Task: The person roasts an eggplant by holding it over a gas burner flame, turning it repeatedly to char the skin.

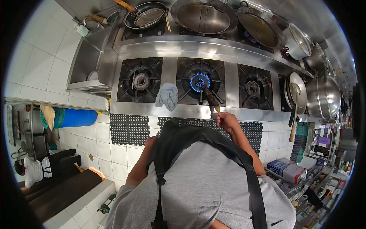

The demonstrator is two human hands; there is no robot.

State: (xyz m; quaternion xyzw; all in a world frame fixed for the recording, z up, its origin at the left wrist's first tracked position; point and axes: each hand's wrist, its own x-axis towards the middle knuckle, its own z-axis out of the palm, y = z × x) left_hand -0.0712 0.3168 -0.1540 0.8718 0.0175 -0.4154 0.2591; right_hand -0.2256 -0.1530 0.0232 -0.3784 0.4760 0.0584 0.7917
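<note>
My right hand (228, 121) pinches the pale green stem end of a long, dark, charred-looking eggplant (211, 100). The eggplant's far end lies over the blue flame (200, 82) of the middle burner. My left hand (151, 141) hangs low beside the black apron (173, 139), its fingers mostly hidden. Ahead of it, a crumpled grey cloth (167, 96) rests on the steel strip between the left burner (141, 81) and the middle one.
Along the back stand a black pan with a strainer (150, 17), large woks (204, 17) and a steel pot (297, 42). To the right are a pan with a ladle (296, 89) and the unlit right burner (253, 89). A sink (85, 65) is at left; another person (38, 168) is lower left.
</note>
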